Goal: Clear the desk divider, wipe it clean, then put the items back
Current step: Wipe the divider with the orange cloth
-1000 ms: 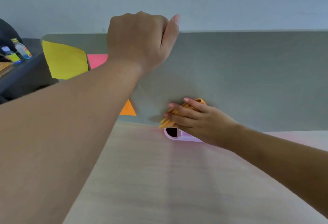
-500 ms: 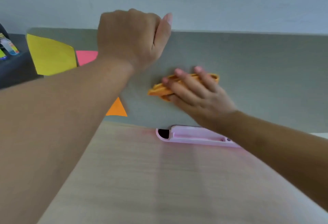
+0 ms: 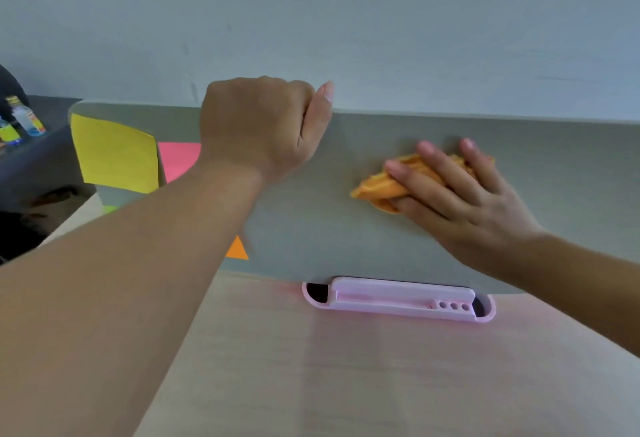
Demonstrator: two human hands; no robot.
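Left hand (image 3: 259, 125) is curled over the divider's (image 3: 554, 194) top edge, fingers probably hooked behind it, while the right hand (image 3: 460, 201) presses the orange cloth (image 3: 377, 191) flat-fingered against the divider's face. A sweep left could peel off the yellow note (image 3: 114, 152) stuck there. Pale wood desk (image 3: 381, 384) sits below the divider, with a plain wall behind.

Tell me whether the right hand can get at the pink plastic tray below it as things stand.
Probably yes. The right hand presses the orange cloth flat on the grey divider panel, directly above the pink plastic tray, with only bare panel between them.
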